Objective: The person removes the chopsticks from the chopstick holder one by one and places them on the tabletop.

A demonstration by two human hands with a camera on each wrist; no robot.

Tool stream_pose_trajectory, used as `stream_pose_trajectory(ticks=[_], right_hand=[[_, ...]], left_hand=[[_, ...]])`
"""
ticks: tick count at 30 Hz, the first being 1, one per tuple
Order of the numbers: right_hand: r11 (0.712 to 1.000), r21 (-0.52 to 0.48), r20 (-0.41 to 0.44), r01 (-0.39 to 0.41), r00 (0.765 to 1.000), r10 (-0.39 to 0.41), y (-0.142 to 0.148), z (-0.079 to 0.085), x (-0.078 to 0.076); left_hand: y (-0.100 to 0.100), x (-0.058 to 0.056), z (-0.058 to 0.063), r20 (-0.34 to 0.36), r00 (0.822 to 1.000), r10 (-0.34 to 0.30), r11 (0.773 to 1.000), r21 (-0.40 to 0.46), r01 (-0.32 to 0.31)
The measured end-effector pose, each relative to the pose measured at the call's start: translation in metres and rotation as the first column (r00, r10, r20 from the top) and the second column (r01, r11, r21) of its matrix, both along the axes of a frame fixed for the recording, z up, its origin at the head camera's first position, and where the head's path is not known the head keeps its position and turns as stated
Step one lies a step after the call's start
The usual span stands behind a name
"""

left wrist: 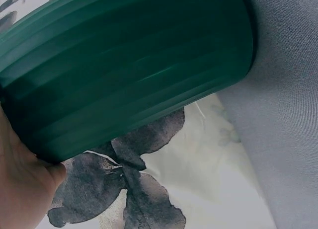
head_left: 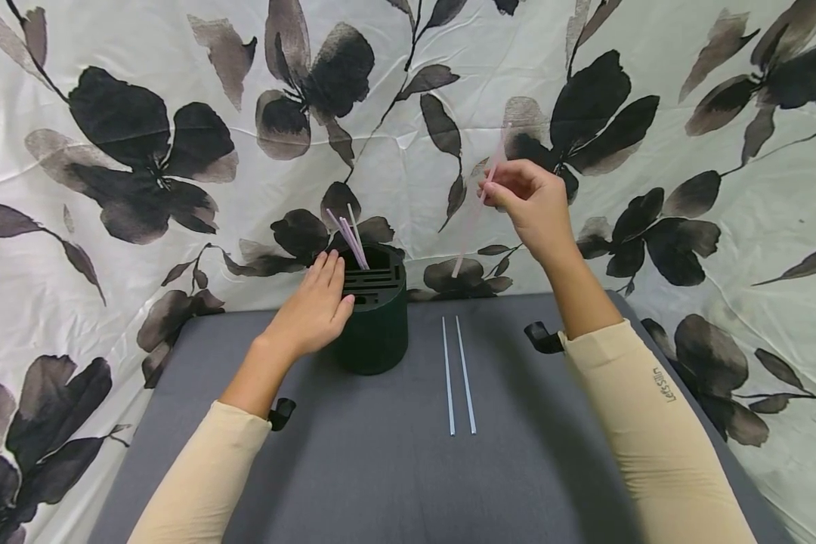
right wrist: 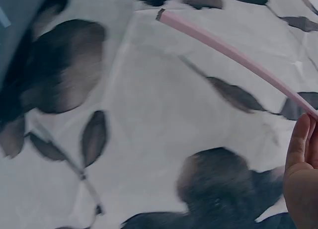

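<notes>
Pinching a pink straw (right wrist: 223, 49) at two o'clock: right hand (head_left: 527, 200); sleeve (head_left: 642, 431) lettering begins "Let's". Left hand (head_left: 313, 306), fingers straight, touches green holder (head_left: 381, 340) at its nine o'clock.

**Green holder (head_left: 374, 340), two pale blue sticks (head_left: 447, 378) borne by grey bench (head_left: 394, 483)**

The holder is stood upright near the far edge. To its right, the sticks are laid lengthwise toward that edge, nearly parallel, separated by a gap.

"Let'sslim" lettering (head_left: 663, 385) on right sleeve (head_left: 649, 431)
</notes>
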State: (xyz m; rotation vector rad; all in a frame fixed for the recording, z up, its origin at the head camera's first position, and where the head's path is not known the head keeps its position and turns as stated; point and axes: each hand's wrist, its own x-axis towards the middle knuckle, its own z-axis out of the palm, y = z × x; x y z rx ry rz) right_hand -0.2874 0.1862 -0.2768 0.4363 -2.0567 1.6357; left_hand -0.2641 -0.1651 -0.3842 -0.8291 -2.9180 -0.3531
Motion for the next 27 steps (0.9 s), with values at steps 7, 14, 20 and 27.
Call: stream_pose_trajectory(ticks=[7,14,20,27], right_hand=[[0.999,0.044,0.066,0.008,0.998,-0.011,0.026,-0.033,0.004],[0.998,0.069,0.138,0.009,0.990,-0.019,0.045,-0.071,0.009],[0.992,0.115,0.227,0.045,0.971,-0.070,0.055,-0.110,0.013],[0.988,0.154,0.334,0.028,0.939,-0.078,0.060,-0.157,0.016]], left_hand=[[0.003,-0.002,0.000,0.007,1.000,-0.003,1.000,-0.003,0.003],[0.001,-0.004,0.000,0.011,1.000,0.007,1.000,-0.001,-0.007],[0.002,-0.003,0.001,0.013,1.000,0.011,1.000,-0.001,-0.011],[0.004,0.000,-0.001,0.004,1.000,0.007,1.000,-0.008,-0.007]])
